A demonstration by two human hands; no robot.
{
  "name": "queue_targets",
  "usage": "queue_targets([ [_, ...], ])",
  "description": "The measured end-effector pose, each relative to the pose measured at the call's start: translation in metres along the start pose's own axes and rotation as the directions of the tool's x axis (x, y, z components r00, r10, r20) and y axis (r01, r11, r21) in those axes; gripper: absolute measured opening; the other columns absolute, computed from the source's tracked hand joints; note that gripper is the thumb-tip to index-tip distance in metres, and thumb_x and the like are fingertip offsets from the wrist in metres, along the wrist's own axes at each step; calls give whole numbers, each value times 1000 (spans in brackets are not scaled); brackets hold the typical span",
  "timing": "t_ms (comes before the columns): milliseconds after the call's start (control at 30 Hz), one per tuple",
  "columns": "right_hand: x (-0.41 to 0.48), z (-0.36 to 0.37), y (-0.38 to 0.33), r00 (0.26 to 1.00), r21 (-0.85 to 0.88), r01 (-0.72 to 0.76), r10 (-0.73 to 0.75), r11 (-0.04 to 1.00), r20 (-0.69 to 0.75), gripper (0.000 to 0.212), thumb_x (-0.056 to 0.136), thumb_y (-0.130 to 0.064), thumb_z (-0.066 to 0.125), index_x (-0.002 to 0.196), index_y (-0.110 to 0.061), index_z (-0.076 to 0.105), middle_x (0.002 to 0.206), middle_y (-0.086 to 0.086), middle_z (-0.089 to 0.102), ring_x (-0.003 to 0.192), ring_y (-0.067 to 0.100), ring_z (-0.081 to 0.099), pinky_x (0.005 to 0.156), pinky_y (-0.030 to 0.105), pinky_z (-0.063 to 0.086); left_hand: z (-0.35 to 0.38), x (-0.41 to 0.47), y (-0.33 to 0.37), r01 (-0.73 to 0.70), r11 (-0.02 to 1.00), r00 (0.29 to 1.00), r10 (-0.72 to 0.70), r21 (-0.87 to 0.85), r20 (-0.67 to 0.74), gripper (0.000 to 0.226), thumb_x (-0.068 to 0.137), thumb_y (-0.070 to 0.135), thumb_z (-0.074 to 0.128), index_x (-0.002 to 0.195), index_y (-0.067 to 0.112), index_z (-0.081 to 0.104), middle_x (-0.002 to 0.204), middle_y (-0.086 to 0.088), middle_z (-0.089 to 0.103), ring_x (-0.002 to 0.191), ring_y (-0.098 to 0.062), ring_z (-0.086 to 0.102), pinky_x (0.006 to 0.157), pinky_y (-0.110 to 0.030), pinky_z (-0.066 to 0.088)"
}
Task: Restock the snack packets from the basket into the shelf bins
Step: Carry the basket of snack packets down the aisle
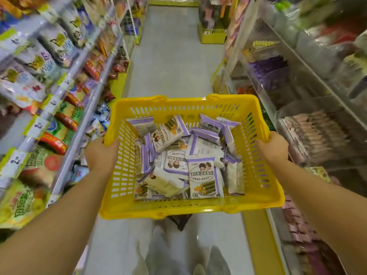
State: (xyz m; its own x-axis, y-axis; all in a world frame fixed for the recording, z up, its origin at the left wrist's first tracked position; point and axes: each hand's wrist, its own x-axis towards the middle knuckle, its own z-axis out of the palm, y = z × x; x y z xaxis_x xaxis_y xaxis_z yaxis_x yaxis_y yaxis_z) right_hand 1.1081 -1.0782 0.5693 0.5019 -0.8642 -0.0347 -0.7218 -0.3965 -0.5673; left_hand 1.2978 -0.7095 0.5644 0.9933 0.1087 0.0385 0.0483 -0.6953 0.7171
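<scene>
A yellow plastic basket (178,210) is held out in front of me, above the aisle floor. Inside it lie several white and purple snack packets (201,176) in a loose heap. My left hand (100,152) grips the basket's left rim with the fingers curled over the edge. My right hand (275,146) grips the right rim the same way. Clear shelf bins (309,124) with small packets run along the right side of the aisle.
Shelves of bagged snacks (49,124) with price tags line the left side. The grey aisle floor (174,56) stretches ahead to a yellow display stand (212,35). My legs show below the basket.
</scene>
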Motion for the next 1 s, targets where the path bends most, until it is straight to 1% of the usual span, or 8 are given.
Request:
queue_targets([
  [200, 61, 35, -42, 998, 42, -61, 62, 997, -7, 28, 88, -22, 60, 107, -1, 59, 107, 23, 63, 101, 41, 59, 78, 41, 45, 39, 104, 37, -51, 998, 998, 50, 25, 40, 32, 88, 25, 63, 68, 1, 54, 54, -8, 41, 48, -22, 33, 46, -33, 23],
  [333, 96, 49, -58, 995, 88, -103, 103, 991, 10, 29, 88, -21, 59, 107, 1, 58, 104, 22, 62, 99, 40, 59, 78, 43, 45, 65, 158, 70, -99, 995, 994, 98, 27, 55, 31, 87, 25, 63, 67, 2, 54, 53, -6, 42, 48, -21, 35, 44, -31, 23],
  [467, 143, 54, -71, 989, 80, -144, 142, 986, 31, 30, 90, -23, 58, 111, -2, 55, 110, 21, 61, 103, 40, 58, 87, 50, 49, 101, 196, 98, -102, 995, 992, 101, 8, 80, 38, 88, 25, 63, 82, -12, 60, 63, -17, 49, 58, -27, 42, 51, -35, 27],
  [533, 174, 57, -72, 990, 73, -141, 139, 987, 32, 29, 90, -24, 59, 109, -2, 56, 108, 22, 61, 102, 40, 58, 86, 51, 49, 123, 209, 112, -87, 996, 992, 87, -6, 87, 36, 88, 24, 63, 74, -9, 58, 65, -21, 52, 59, -29, 46, 51, -37, 32],
  [633, 225, 63, -67, 990, 68, -130, 126, 989, 59, 30, 89, -24, 60, 110, -2, 57, 108, 23, 62, 99, 41, 59, 82, 48, 48, 159, 222, 133, -68, 997, 996, 65, 38, 63, 33, 89, 25, 62, 70, -2, 55, 62, -17, 48, 58, -26, 42, 49, -35, 25],
  [733, 280, 67, -59, 991, 23, -114, 112, 993, 71, 36, 89, -23, 62, 115, 3, 57, 113, 26, 61, 104, 44, 58, 85, 48, 47, 196, 228, 158, -61, 996, 998, 59, 70, 35, 33, 89, 25, 62, 71, -1, 55, 63, -18, 48, 58, -25, 40, 49, -34, 23],
  [867, 346, 71, -56, 990, 2, -93, 92, 996, 105, 37, 88, -20, 62, 115, 5, 59, 115, 28, 61, 107, 45, 57, 87, 47, 46, 234, 231, 188, -39, 993, 999, 42, 116, -25, 42, 88, 23, 63, 57, 10, 40, 51, -7, 36, 52, -26, 35, 47, -34, 19],
  [1000, 391, 78, -52, 985, 16, -105, 102, 994, 138, 35, 89, -19, 61, 116, 3, 59, 115, 27, 61, 106, 44, 57, 86, 45, 46, 264, 242, 209, 3, 988, 998, 6, 153, -60, 47, 87, 24, 65, 56, 12, 32, 50, -5, 30, 48, -22, 26, 45, -32, 17],
])
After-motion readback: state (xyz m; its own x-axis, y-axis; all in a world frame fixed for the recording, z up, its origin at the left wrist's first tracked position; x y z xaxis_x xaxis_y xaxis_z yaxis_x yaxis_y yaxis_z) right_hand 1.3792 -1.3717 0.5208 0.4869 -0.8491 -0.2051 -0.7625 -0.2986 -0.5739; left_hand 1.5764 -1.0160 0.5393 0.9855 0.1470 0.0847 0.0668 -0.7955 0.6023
